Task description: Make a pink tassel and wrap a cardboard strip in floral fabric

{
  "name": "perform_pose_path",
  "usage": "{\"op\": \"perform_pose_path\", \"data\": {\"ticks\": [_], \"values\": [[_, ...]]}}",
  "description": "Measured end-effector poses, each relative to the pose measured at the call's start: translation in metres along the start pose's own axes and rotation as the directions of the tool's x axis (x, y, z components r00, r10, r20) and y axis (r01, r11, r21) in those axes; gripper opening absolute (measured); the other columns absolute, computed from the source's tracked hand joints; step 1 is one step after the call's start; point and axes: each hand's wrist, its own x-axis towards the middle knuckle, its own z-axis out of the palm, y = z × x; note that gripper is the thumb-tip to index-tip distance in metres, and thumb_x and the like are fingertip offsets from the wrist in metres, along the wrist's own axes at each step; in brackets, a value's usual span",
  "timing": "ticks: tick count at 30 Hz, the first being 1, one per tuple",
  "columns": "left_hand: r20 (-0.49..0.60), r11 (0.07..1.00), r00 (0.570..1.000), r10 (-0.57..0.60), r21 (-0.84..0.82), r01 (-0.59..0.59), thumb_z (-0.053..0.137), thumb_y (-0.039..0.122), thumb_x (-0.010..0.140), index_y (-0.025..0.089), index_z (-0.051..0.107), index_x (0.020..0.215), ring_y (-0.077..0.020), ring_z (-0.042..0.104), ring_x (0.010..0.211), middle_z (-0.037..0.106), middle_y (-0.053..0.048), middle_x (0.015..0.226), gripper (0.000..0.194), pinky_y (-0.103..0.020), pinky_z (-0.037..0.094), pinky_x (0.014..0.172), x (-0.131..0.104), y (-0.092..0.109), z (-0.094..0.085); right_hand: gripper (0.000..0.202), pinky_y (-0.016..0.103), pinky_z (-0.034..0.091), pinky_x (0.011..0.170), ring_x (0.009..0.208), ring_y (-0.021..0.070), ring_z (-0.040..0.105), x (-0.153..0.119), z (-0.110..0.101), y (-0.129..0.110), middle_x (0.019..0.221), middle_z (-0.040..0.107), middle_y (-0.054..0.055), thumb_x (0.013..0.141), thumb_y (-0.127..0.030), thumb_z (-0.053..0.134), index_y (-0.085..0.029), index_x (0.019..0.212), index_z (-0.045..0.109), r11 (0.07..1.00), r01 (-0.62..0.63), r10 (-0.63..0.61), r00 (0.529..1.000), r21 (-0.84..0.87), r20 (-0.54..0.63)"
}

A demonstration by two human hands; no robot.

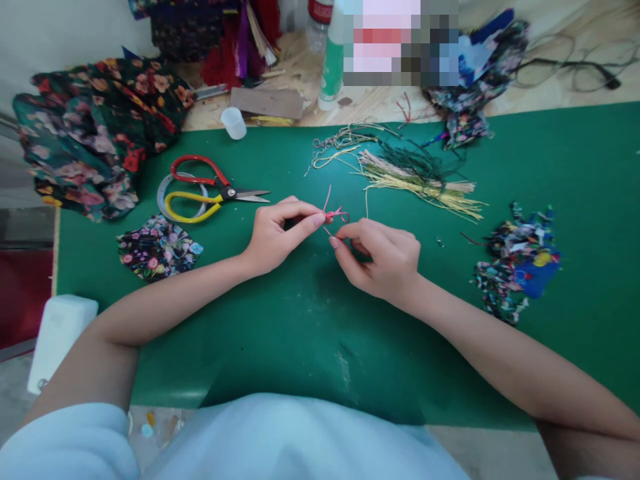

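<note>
Scissors (231, 193), probably scraps (537, 277), around hands (270, 237)

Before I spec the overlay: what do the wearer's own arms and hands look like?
Left hand and right hand: ungloved, no jewellery visible. Left forearm and right forearm are uncovered, with no cables or markings visible. The left sleeve is short, plain light blue, ending above the elbow, matching the top. Right sleeve detail: can't tell, cut off by the frame.

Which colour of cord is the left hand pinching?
The pink cord, its small loop sticking out past the left hand; the dark green cords and pale yellow cords lie on the green mat.
</note>
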Motion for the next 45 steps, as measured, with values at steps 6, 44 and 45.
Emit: {"op": "perform_pose_path", "data": {"ticks": [6,44,45], "values": [[0.045,0.999,0.999,0.008,0.037,-0.01,0.069,0.045,0.087,0.022,0.078,0.08,-0.0106,0.06,0.068,0.074,-0.002,0.074,0.025,-0.026,0.047,0.064,-0.001,0.0,-0.001,0.012,0.027,0.038,0.053,0.054,0.012,0.056,0.003,-0.002,0.006,0.062,0.061,0.0,0.095,-0.027,0.054,-0.025,0.088,0.063,0.991,0.041,-0.035,0.998,-0.125,0.052],[0.301,0.908,0.92,0.252,0.255,-0.332,0.052,0.034,0.099,0.018,0.066,0.079,-0.0115,0.058,0.073,0.069,0.0,0.071,0.029,-0.025,0.045,0.074,0.003,0.002,-0.003,0.013,0.026,0.045,0.062,0.07,0.0123,0.062,0.013,-0.013,0.009,0.084,0.07,0.003,0.1,-0.027,0.053,-0.022,0.09,0.06,0.998,0.053,-0.056,0.989,0.021,0.14],[0.307,0.909,0.918,0.25,0.252,-0.332,0.052,0.034,0.099,0.018,0.066,0.079,-0.0116,0.058,0.074,0.069,0.0,0.071,0.029,-0.026,0.046,0.075,0.003,0.002,-0.004,0.014,0.025,0.044,0.059,0.066,0.0113,0.061,0.014,-0.013,0.009,0.08,0.069,0.001,0.099,-0.028,0.053,-0.022,0.088,0.06,0.997,-0.004,-0.008,0.988,0.076,0.152]]}}
